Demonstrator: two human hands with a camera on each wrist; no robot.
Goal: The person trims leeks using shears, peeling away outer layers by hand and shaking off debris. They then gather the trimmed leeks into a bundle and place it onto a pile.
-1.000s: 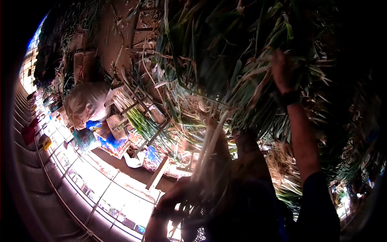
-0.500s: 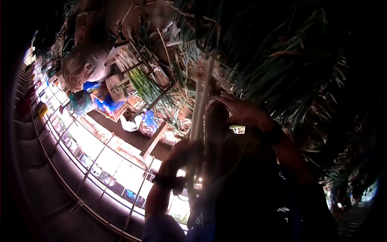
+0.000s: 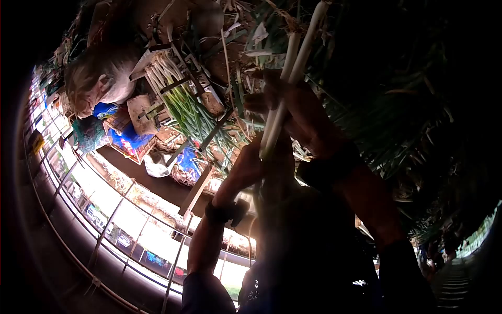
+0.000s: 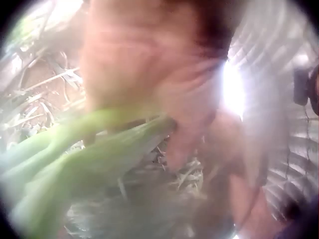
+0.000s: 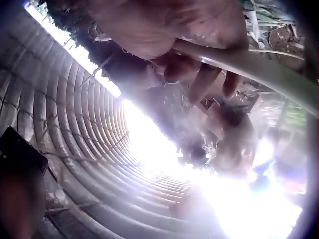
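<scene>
Two long green onions (image 3: 308, 42) slant across the head view, their white stalks pointing away from the body and their rooted ends at the top. My left hand (image 3: 247, 165) holds them lower down, near where the white turns green. In the left wrist view, broad green leaves (image 4: 94, 154) come out from under the left palm (image 4: 134, 59). Farther up the stalks, my right hand (image 3: 303, 115) wraps around them. The right wrist view shows one white stalk (image 5: 269, 72) crossing the right palm (image 5: 184, 25), with bent fingers (image 5: 202, 82) beside it.
A heap of leafy green onions (image 3: 387, 115) lies dark on the right. A wooden rack (image 3: 180, 78) holds a row of trimmed green onions (image 3: 183, 104) at left. Beyond are a pale sack (image 3: 112, 73), a crate with blue plastic (image 3: 130, 138) and pipe framing (image 3: 107, 230).
The right hand has come back from the leafy heap to the stalks by the left hand. Both hands have risen in view, and the stalks now tilt to the upper right.
</scene>
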